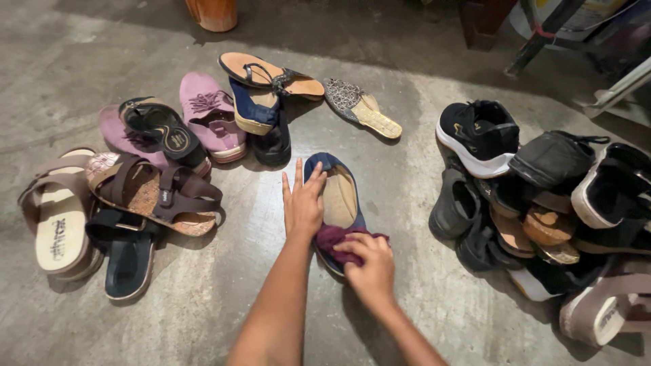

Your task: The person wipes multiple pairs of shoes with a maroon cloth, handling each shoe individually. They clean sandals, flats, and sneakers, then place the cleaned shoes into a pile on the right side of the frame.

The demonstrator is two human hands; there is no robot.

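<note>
Lying flat with open fingers on the edge of one blue flat shoe (337,196): the left hand (302,203). Closing around one dark red cloth (337,237) and pressing it on the heel end of that shoe, on the grey concrete floor (407,203) between two groups of footwear: the right hand (369,266). Lying at left: two purple shoes (211,112), one brown strap sandal (152,193). Sitting on the right pile: one black sneaker (478,135).
</note>
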